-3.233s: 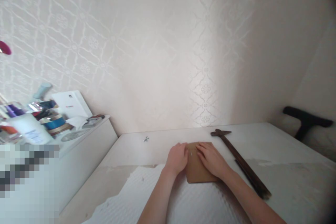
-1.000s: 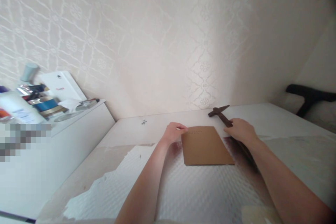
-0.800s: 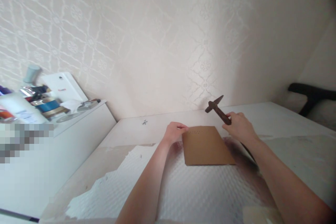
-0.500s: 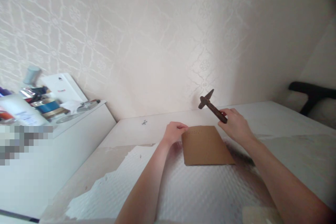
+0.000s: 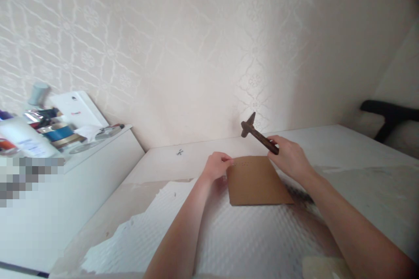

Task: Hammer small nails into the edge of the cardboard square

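A brown cardboard sheet (image 5: 257, 182) lies flat on white textured padding (image 5: 248, 235) on the table. A row of tiny nails or holes shows near its far edge. My left hand (image 5: 216, 166) is closed in a pinch at the sheet's far left corner; what it pinches is too small to name. My right hand (image 5: 290, 158) grips the handle of a dark, rusty hammer (image 5: 257, 134). The hammer is lifted, its head in the air above the sheet's far edge and tilted to the left.
A white table (image 5: 343, 148) stands against a patterned wall. A few small nails (image 5: 179, 152) lie near the wall. A white cabinet (image 5: 98, 157) at left carries bottles, tape rolls and clutter. A dark chair part (image 5: 386, 115) is at far right.
My right hand left the sheet, grasped the hammer lying to the right and raised it, swinging its head left over the sheet. My left hand has stayed pinched at the sheet's corner.
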Action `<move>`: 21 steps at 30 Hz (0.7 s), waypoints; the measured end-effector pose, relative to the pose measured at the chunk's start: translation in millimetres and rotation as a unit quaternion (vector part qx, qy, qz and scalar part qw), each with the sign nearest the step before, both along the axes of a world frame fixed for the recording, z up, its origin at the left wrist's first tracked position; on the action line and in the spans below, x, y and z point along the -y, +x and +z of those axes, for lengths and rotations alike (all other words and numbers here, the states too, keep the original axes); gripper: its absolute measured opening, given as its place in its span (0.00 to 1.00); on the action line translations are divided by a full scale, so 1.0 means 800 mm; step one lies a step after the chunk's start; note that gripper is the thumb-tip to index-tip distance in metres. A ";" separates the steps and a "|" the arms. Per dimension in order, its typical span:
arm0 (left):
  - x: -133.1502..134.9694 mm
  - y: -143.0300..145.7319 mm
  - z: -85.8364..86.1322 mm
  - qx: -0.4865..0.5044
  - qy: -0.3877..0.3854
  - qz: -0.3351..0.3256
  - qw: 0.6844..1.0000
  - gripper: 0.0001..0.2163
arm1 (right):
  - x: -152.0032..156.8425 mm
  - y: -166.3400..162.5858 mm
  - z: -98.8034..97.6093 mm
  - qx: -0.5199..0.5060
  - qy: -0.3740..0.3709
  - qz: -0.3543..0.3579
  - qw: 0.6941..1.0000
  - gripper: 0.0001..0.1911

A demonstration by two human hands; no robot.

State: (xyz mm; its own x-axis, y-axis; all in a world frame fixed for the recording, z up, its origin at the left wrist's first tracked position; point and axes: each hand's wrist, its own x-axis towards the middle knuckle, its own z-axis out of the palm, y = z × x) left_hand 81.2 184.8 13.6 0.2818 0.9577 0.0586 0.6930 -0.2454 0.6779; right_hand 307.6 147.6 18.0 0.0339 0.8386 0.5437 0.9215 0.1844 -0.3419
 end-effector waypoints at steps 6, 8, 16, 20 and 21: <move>-0.001 0.001 0.000 0.018 -0.012 -0.005 1.000 0.09 | 0.000 -0.001 0.000 0.002 -0.004 0.005 1.000 0.18; -0.002 0.001 -0.003 0.034 -0.016 -0.005 0.999 0.09 | 0.000 -0.001 0.000 0.002 -0.002 0.005 1.000 0.18; -0.005 -0.002 -0.014 0.091 -0.045 0.007 0.995 0.09 | 0.001 -0.002 0.001 0.003 0.008 0.014 1.000 0.19; -0.006 -0.003 -0.016 0.111 -0.056 0.021 0.992 0.08 | 0.003 -0.004 0.002 0.005 0.011 0.008 1.000 0.19; -0.006 -0.003 -0.015 0.117 -0.062 0.026 0.991 0.08 | 0.003 -0.004 0.002 0.005 0.012 0.007 1.000 0.19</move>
